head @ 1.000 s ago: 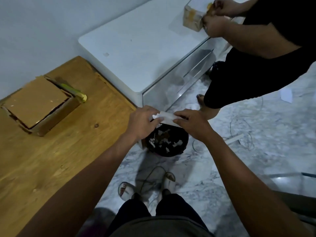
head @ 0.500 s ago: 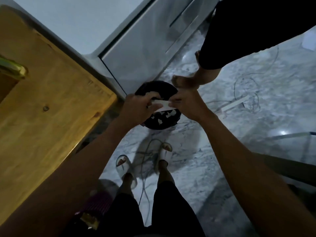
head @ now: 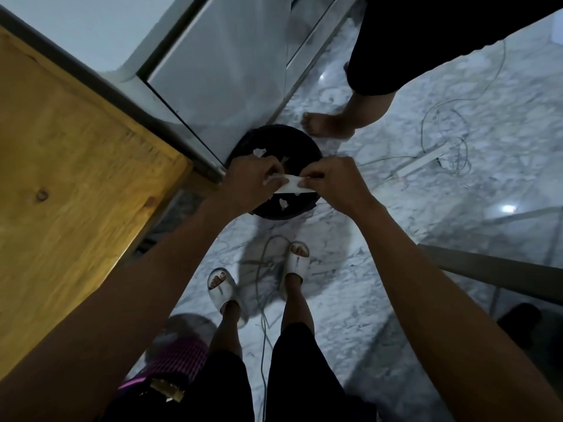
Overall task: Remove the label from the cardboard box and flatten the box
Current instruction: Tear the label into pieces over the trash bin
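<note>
A white strip of torn label point(head: 289, 184) is stretched between both hands above a round black bin point(head: 304, 141) on the floor. My left hand point(head: 253, 181) pinches its left end and my right hand point(head: 332, 181) pinches its right end. White paper scraps lie inside the bin. The cardboard box is out of view.
A wooden table point(head: 76, 162) fills the left side, with a white cabinet point(head: 219, 74) behind the bin. Another person's bare foot point(head: 329, 124) stands just right of the bin. Cables and a white power strip point(head: 423, 161) lie on the marble floor. My sandalled feet point(head: 294, 263) stand below.
The view has tilted down, so the box and cabinet top have left the frame. Both hands have lowered the label strip over the bin, still holding it between them.
</note>
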